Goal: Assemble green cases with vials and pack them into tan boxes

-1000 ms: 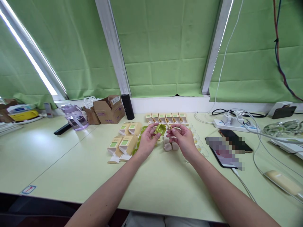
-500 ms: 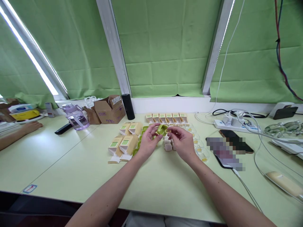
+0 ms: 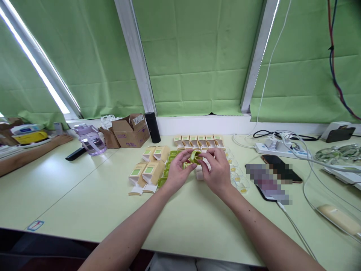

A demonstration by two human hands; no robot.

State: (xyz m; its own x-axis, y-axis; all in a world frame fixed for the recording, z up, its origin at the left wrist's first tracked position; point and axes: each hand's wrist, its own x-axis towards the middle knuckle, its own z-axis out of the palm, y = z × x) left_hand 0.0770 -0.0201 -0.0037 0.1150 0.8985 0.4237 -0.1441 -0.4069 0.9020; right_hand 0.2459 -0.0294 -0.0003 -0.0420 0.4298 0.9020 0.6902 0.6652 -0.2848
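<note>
A small green plastic cup (image 3: 194, 156) is held on its side above the table between the fingers of my left hand (image 3: 179, 171). My right hand (image 3: 218, 169) pinches a small pale yellow ring (image 3: 199, 157) at the cup's mouth; its fingertips partly hide the ring. More green cups (image 3: 162, 182) stand in rows under and left of my left hand. Whitish rounded blocks (image 3: 199, 175) lie below my right hand, partly covered by it. Clear plastic pieces with yellow spots (image 3: 239, 182) line up to its right.
Cream cartons with green panels (image 3: 153, 171) stand at left, and a row of open cartons (image 3: 199, 142) at the back. Phones (image 3: 282, 168), cables and a power strip (image 3: 282, 149) lie at right. A purple jug (image 3: 91, 139), cardboard box (image 3: 131, 131) and another person's arm (image 3: 34, 150) are left.
My right hand has brought the ring left into the cup's mouth, and the cup has turned slightly. The other person's hand at far left has reached farther forward and right.
</note>
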